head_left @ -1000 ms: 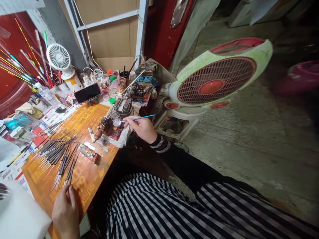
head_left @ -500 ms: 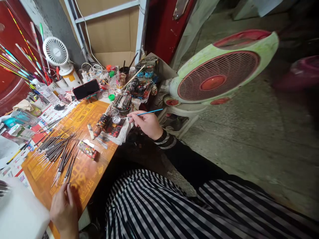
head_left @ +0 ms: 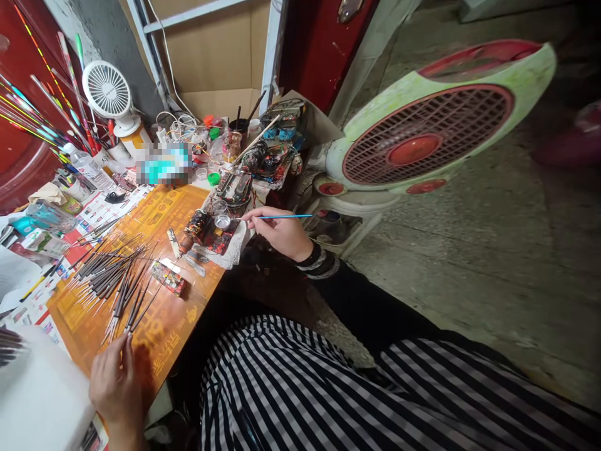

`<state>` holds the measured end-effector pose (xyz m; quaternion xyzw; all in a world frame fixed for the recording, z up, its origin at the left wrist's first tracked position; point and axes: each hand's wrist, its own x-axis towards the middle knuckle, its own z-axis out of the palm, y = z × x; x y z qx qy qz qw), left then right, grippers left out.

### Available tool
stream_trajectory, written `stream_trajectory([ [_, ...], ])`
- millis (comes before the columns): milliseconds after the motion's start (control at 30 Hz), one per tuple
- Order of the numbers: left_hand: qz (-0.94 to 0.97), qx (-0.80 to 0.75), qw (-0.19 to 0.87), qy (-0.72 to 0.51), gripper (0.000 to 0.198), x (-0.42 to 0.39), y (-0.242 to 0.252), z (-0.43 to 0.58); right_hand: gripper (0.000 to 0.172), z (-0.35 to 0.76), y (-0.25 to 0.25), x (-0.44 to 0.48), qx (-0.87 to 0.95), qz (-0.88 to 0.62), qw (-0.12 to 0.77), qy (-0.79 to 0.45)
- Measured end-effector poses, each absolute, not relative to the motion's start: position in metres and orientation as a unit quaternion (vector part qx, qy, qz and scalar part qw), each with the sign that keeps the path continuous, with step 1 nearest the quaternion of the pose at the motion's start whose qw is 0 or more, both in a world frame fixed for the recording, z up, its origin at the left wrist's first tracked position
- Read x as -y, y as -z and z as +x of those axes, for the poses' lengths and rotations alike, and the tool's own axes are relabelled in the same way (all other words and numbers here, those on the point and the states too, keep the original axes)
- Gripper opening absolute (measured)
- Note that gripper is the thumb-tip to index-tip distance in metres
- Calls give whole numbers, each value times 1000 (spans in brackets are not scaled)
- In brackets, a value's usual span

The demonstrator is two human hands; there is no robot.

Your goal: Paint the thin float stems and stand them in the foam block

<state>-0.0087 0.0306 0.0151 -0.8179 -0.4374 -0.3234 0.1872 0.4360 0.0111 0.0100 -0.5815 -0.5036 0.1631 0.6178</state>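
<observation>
My right hand is closed on a thin blue brush, its tip pointing left beside a small clear cup. That cup stands on a paint-stained surface next to a whitish cloth. At the near end of the orange board, the fingers of my left hand pinch the end of a thin dark stick. Beyond it lies a loose pile of dark, thin-tipped sticks. A paint-spotted block rests right of the pile.
A small white fan stands at the back left, near a plastic bottle. Behind the cup are paint-smeared tools and jars. A large green and red fan is at the right. White foam lies at the lower left.
The view has shifted slightly. The stick at my left hand now angles out to the right of the pile. The brush in my right hand lies more level. The phone's screen area now appears lit and pixelated.
</observation>
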Motion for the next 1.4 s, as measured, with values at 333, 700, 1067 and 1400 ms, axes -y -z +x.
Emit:
stream_trajectory([
  [333, -817, 444, 161, 331, 13, -28, -13, -9, 23, 381, -4, 14, 536, -495, 668, -142],
  [700, -814, 468, 147, 313, 12, -19, -17, -9, 46, 301, 33, -19, 713, -347, 607, 47],
  [1067, -812, 469, 162, 307, 16, -20, -7, -19, 56, 277, 37, -38, 730, -399, 555, 13],
  [1400, -803, 458, 160, 346, 20, -21, -7, -19, 54, 277, 38, -40, 731, -418, 540, -2],
])
